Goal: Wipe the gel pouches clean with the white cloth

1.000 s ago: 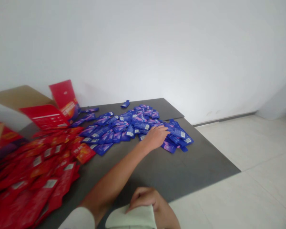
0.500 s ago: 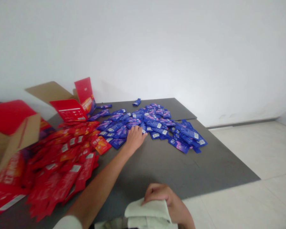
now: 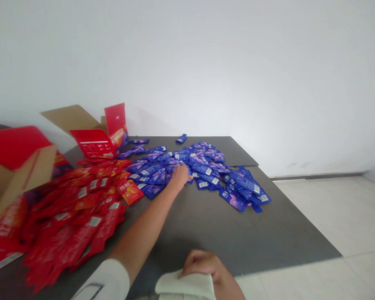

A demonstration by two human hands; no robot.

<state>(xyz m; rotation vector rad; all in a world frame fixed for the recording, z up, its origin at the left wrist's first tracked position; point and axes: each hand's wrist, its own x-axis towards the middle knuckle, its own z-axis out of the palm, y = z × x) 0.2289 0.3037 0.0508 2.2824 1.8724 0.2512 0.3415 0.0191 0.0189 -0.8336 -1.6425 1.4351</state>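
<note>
My left hand [image 3: 180,175] reaches into the front of a spread pile of blue sachets [image 3: 203,168]. Its fingers are curled down, and a blue sachet [image 3: 190,181] shows at the thumb; the fingertips are partly hidden. Low in the view, my right hand [image 3: 201,264] is closed on the top edge of a pale, folded cloth [image 3: 186,284] close to my body. To the left of the blue pile lies a heap of red sachets [image 3: 71,221], with one orange-red sachet [image 3: 130,191] touching the blue ones.
Two open red cardboard boxes stand on the left, one farther back [image 3: 93,143] and one nearer [image 3: 9,216]. A single blue sachet [image 3: 181,138] lies apart near the wall. The dark grey table [image 3: 268,237] ends at the right above a pale tiled floor [image 3: 318,204].
My left hand has moved slightly forward and right, its fingers more curled over the blue sachets. My right hand, still holding the cloth, sits a little lower and farther left.
</note>
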